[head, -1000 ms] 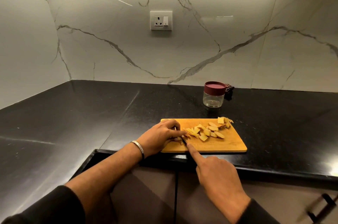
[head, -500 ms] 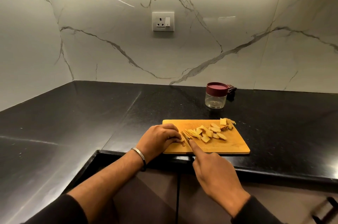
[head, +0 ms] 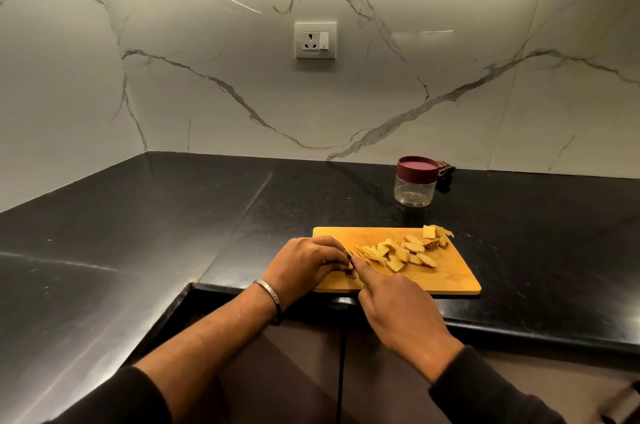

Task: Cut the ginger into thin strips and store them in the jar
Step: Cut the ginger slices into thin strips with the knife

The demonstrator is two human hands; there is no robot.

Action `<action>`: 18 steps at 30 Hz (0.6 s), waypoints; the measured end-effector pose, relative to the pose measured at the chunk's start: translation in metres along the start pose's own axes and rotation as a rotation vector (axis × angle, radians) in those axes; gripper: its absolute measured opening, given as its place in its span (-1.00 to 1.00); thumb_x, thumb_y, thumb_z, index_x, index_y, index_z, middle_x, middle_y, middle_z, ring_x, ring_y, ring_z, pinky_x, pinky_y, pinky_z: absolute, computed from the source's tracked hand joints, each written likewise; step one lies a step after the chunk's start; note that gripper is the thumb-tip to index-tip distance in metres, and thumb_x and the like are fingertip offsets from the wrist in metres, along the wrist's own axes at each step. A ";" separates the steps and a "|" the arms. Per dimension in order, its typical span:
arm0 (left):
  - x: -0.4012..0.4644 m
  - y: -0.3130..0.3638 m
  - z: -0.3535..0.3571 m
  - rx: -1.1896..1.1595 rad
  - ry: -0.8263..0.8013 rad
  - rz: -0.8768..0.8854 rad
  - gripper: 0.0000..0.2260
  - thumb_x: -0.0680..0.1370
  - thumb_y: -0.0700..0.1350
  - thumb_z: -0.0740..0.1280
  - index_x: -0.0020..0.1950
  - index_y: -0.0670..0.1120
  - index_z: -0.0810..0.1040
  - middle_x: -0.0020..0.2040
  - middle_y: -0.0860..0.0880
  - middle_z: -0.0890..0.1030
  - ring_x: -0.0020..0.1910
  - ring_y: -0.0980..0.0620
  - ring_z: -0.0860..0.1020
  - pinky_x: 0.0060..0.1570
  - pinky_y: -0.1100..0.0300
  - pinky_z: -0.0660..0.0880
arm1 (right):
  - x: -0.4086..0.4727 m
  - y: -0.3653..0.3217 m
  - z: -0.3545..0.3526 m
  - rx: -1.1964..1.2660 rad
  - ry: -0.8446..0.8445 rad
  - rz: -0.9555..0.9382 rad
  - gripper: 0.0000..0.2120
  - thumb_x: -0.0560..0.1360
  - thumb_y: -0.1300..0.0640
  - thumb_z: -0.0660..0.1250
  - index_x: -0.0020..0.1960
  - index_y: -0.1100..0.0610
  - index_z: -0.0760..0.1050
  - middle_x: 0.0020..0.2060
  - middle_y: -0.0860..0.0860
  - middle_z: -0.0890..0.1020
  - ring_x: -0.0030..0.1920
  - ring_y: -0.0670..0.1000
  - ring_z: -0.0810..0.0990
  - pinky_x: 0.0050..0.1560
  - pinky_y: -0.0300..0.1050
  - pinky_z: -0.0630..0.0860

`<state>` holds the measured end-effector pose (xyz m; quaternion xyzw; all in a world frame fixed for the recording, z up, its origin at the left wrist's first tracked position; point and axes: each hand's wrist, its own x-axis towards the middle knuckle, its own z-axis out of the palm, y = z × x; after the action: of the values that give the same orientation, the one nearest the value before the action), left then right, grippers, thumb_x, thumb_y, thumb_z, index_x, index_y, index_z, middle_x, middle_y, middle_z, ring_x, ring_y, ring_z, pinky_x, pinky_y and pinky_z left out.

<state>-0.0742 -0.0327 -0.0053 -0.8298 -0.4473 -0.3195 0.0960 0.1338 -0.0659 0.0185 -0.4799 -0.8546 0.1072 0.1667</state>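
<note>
A wooden cutting board point(head: 450, 278) lies at the counter's front edge with several flat ginger slices point(head: 401, 252) spread across its middle and back right. My left hand point(head: 304, 264) sits on the board's left end, fingers curled down on a small piece of ginger point(head: 350, 269). My right hand point(head: 398, 313) grips a knife, index finger stretched along its spine; the blade is mostly hidden between the two hands. A clear jar point(head: 415, 189) with a maroon lid stands closed behind the board, to the right.
The black stone counter point(head: 173, 233) runs into an L-shaped corner on the left. A small dark object point(head: 446, 171) lies behind the jar against the marble wall. A wall socket point(head: 315, 40) sits above. Cabinet fronts are below the counter edge.
My left hand's fingers have curled tighter over the ginger piece and my right hand with the knife has edged closer to them. The view has shifted slightly.
</note>
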 end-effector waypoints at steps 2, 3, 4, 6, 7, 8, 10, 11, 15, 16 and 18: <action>0.000 0.001 0.000 -0.001 0.005 -0.003 -0.90 0.50 -0.11 0.47 0.00 0.00 0.72 0.01 0.07 0.68 -0.08 0.15 0.65 -0.09 0.25 0.61 | 0.002 0.001 0.000 0.017 0.001 -0.002 -0.49 0.70 -0.04 0.05 0.62 -0.18 0.00 -0.22 -0.12 0.46 -0.21 -0.14 0.45 -0.17 -0.23 0.42; 0.000 0.001 0.001 0.001 0.006 -0.003 -0.90 0.50 -0.11 0.48 0.00 0.00 0.72 0.00 0.07 0.68 -0.08 0.15 0.65 -0.08 0.24 0.61 | 0.002 0.001 0.000 0.025 0.003 -0.004 -0.49 0.70 -0.03 0.05 0.62 -0.18 0.01 -0.21 -0.12 0.47 -0.21 -0.14 0.45 -0.17 -0.23 0.43; 0.000 0.001 0.001 0.002 0.007 -0.005 -0.90 0.50 -0.11 0.48 -0.01 0.00 0.72 0.00 0.07 0.68 -0.08 0.15 0.65 -0.08 0.24 0.61 | 0.003 0.002 0.000 0.030 0.001 -0.006 -0.49 0.70 -0.03 0.05 0.62 -0.18 0.01 -0.19 -0.11 0.49 -0.20 -0.14 0.46 -0.16 -0.22 0.45; 0.000 0.000 0.001 -0.006 0.014 -0.012 -0.91 0.49 -0.12 0.49 -0.02 0.00 0.72 -0.01 0.07 0.69 -0.09 0.15 0.65 -0.08 0.25 0.60 | 0.004 0.003 0.001 0.028 -0.013 -0.012 -0.49 0.70 -0.02 0.05 0.62 -0.17 0.01 -0.14 -0.06 0.55 -0.16 -0.11 0.50 -0.12 -0.17 0.51; 0.000 0.000 0.001 -0.009 0.019 -0.015 -0.91 0.48 -0.12 0.49 -0.02 0.00 0.72 -0.02 0.08 0.69 -0.10 0.15 0.64 -0.09 0.25 0.60 | 0.004 0.004 0.001 0.027 -0.022 -0.013 -0.48 0.70 -0.02 0.05 0.62 -0.18 0.00 -0.14 -0.05 0.55 -0.16 -0.10 0.51 -0.11 -0.15 0.51; 0.000 -0.001 0.001 -0.010 0.020 -0.018 -0.91 0.48 -0.12 0.49 -0.03 0.00 0.72 -0.02 0.08 0.69 -0.10 0.15 0.64 -0.09 0.26 0.60 | 0.002 0.004 0.001 0.029 -0.028 -0.013 -0.48 0.70 -0.01 0.05 0.62 -0.18 -0.01 -0.15 -0.05 0.55 -0.17 -0.10 0.51 -0.12 -0.15 0.50; 0.000 -0.001 0.002 -0.012 0.018 -0.023 -0.92 0.49 -0.10 0.49 -0.03 0.00 0.72 -0.02 0.08 0.68 -0.11 0.16 0.64 -0.10 0.25 0.60 | -0.003 0.005 0.001 0.018 -0.036 -0.011 -0.47 0.70 -0.01 0.04 0.62 -0.18 -0.05 -0.21 -0.07 0.49 -0.20 -0.10 0.47 -0.18 -0.18 0.43; 0.000 -0.001 0.002 -0.012 0.017 -0.024 -0.92 0.49 -0.10 0.49 -0.04 0.00 0.72 -0.02 0.08 0.68 -0.11 0.16 0.64 -0.11 0.24 0.60 | -0.006 0.005 0.000 0.007 -0.038 -0.010 -0.46 0.70 -0.02 0.04 0.62 -0.19 -0.06 -0.23 -0.08 0.46 -0.22 -0.10 0.44 -0.22 -0.19 0.37; 0.001 -0.001 0.002 -0.012 0.012 -0.029 -0.93 0.49 -0.10 0.49 -0.04 -0.02 0.72 -0.03 0.07 0.69 -0.11 0.15 0.65 -0.09 0.25 0.61 | -0.008 0.003 0.001 -0.018 -0.033 -0.012 -0.46 0.71 -0.02 0.03 0.63 -0.16 -0.06 -0.24 -0.09 0.43 -0.21 -0.10 0.44 -0.20 -0.18 0.36; 0.001 -0.001 0.002 -0.012 0.010 -0.031 -0.93 0.49 -0.10 0.49 -0.04 -0.02 0.72 -0.03 0.07 0.69 -0.11 0.15 0.65 -0.09 0.26 0.61 | -0.008 0.003 0.001 -0.020 -0.039 -0.013 -0.46 0.70 -0.01 0.03 0.63 -0.16 -0.06 -0.24 -0.08 0.43 -0.20 -0.09 0.44 -0.19 -0.18 0.36; 0.001 0.000 0.002 -0.012 0.011 -0.038 -0.92 0.49 -0.10 0.49 -0.04 -0.02 0.72 -0.02 0.07 0.69 -0.10 0.15 0.65 -0.08 0.27 0.60 | -0.008 0.002 0.001 -0.013 -0.047 -0.003 -0.46 0.70 -0.01 0.04 0.63 -0.16 -0.06 -0.23 -0.08 0.43 -0.20 -0.09 0.43 -0.18 -0.18 0.34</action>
<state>-0.0735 -0.0312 -0.0062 -0.8199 -0.4606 -0.3286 0.0874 0.1387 -0.0721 0.0157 -0.4770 -0.8598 0.1127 0.1435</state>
